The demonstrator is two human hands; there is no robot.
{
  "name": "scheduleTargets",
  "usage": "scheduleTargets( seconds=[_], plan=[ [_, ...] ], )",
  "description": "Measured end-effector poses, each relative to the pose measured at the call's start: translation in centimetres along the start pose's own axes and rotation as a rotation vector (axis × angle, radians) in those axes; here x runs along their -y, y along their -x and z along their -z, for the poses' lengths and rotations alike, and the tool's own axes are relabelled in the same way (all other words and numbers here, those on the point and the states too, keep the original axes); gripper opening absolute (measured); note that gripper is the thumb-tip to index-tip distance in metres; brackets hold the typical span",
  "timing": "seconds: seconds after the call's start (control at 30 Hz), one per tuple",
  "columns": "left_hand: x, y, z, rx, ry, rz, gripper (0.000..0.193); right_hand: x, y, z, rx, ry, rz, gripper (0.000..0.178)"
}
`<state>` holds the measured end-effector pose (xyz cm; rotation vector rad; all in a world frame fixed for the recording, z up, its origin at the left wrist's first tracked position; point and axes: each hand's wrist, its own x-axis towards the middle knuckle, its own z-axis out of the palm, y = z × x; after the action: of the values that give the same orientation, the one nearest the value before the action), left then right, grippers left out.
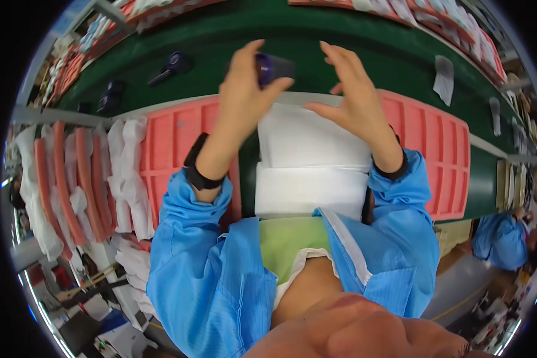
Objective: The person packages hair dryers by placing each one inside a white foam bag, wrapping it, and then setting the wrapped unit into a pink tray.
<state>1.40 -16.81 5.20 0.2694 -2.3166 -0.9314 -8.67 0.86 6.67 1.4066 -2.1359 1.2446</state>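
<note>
A long dark green conveyor belt curves across 12 o'clock; below it, 2 salmon-pink ribbed plastic trays flank a stack of white foam sheets at centre. The left hand pinches a small dark purple cylindrical part above the stack's 12 o'clock edge; at its 3 o'clock, the right hand hovers open-fingered, holding nothing

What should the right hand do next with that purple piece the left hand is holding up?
Probably bring the open right hand in to the dark purple part. The left hand pinches it above the white foam stack, and the right fingers hover beside it, not touching.
</note>
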Motion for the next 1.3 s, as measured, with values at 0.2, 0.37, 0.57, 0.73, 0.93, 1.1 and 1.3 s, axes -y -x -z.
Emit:
scheduleTargets(
  seconds=[0.2, 0.37, 0.57, 0.73, 0.93, 1.1, 1.3],
  plan=[
    [-5.9, 1.1, -4.5, -0.052, 0.347, -0.080, 0.060, -3.1, 0.0, 2.4, -0.005, 0.059, -0.097, 0.060],
    [-5.6, 2.6, -9.8, 0.320, 0.164, -0.247, 0.041, -1.9, -1.5, 7.8, -0.202, 0.022, -0.274, 0.052],
    [-6.2, 4.7, -15.3, 0.551, -0.234, -0.229, 0.030, -1.1, -1.3, 10.2, -0.235, -0.024, -0.297, 0.047],
    [-4.6, 4.7, -14.5, 0.505, -0.222, -0.223, 0.029, -2.5, 0.2, 13.0, -0.116, -0.230, -0.333, 0.053],
    [-4.1, 2.8, -8.6, 0.454, 0.289, -0.053, 0.019, -4.4, 2.8, 17.5, 0.019, -0.343, -0.306, 0.057],
    [-5.6, 2.3, -4.2, 0.372, 0.686, 0.360, 0.012, -2.4, 0.9, 13.7, 0.136, -0.300, -0.240, 0.057],
    [-5.6, 1.7, -1.9, -0.003, 1.094, 0.386, 0.014, -0.7, -0.7, 4.0, 0.152, -0.295, 0.124, 0.060]
  ],
)
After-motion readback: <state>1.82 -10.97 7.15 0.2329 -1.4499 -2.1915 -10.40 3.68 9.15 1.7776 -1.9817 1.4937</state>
